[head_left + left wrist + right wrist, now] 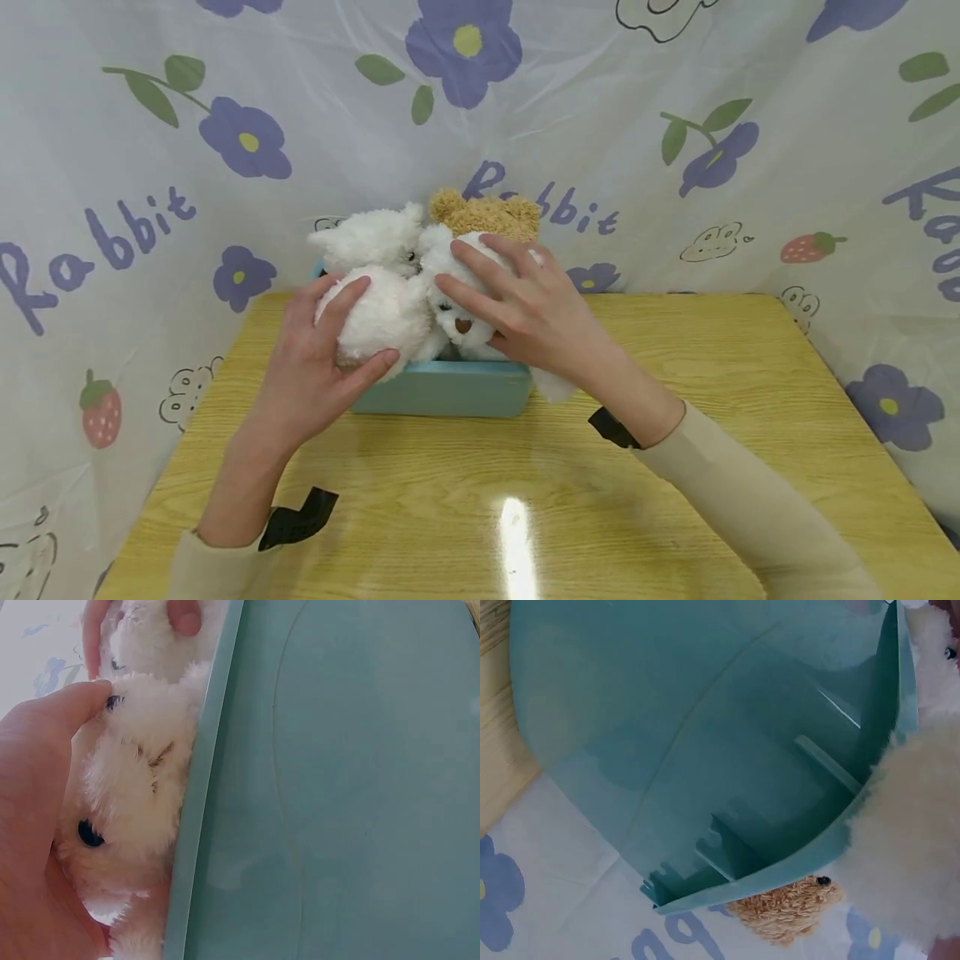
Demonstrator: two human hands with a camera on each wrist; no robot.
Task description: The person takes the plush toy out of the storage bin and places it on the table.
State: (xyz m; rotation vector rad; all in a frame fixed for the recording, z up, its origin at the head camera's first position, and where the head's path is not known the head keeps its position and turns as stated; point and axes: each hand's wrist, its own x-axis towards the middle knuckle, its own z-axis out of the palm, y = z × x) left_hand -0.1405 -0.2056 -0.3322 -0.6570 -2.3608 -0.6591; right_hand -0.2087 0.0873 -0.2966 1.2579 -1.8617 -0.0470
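Observation:
In the head view, a teal plastic bin (442, 390) stands on the table, filled with plush toys. My left hand (315, 358) grips a white fluffy plush toy (386, 317) at the bin's left front, thumb on the near side. The left wrist view shows this toy's face (142, 765), with dark eyes, behind the bin's rim. My right hand (528, 304) holds a white teddy bear (465, 312) with a brown nose, fingers spread over its head. Behind them are another white plush toy (371, 237) and a curly tan teddy bear (491, 215). Their lower bodies are hidden.
The bin sits near the back edge of a yellow wood-grain table (675, 433). Behind the table hangs a white cloth (600, 100) printed with purple flowers and "Rabbit" lettering. Dark straps (300, 518) hang at both wrists.

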